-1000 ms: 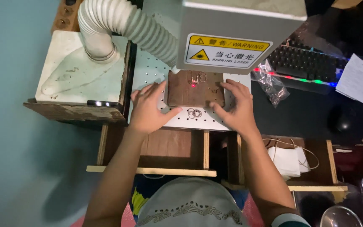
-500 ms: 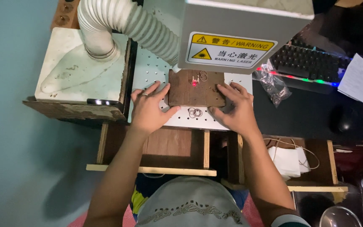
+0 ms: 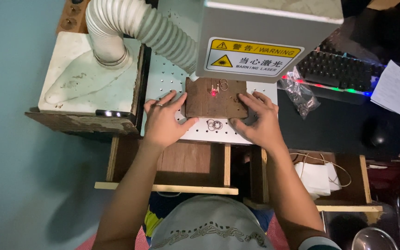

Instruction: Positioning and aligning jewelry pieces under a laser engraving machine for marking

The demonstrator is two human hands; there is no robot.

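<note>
My two hands brace a brown wooden block under the laser head.

The wooden block [image 3: 216,98] lies flat on the perforated white plate [image 3: 170,81], with a red dot on its far part. My left hand [image 3: 163,119] touches its left edge and my right hand [image 3: 258,121] its right edge, fingers spread flat, neither grip clenched. Small metal rings [image 3: 214,124] lie on the plate just near of the block, between my hands. The grey laser head [image 3: 265,34] hangs over the block's far edge.
</note>
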